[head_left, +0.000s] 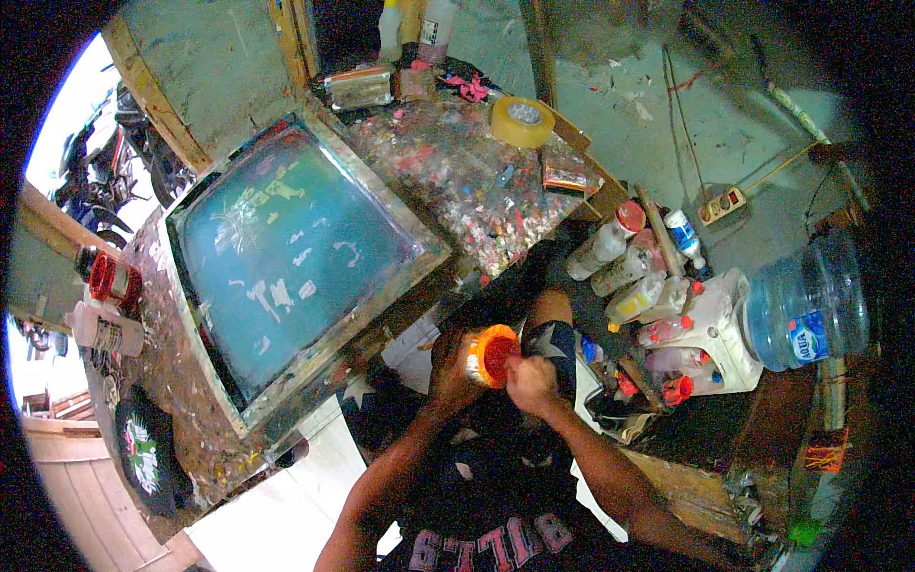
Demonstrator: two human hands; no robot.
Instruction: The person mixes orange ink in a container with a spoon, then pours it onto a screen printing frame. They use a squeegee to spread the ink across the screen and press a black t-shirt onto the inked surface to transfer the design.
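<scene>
A grey-green wall [610,105] fills the upper right of the frame. Your spattered table [424,157] spans upper left to centre, bearing a framed screen [315,248]. At lower centre, your left hand [454,370] wraps an orange tub [484,357], fingers partly hidden; your right hand [534,384] curls at the rim, though whether it grips anything I cannot tell.

Loads of room over the flat screen [324,272], left of frame; bottles [637,297] and a big jug [810,296] clog the right, held orange tub [479,357] blocks lower center.
</scene>
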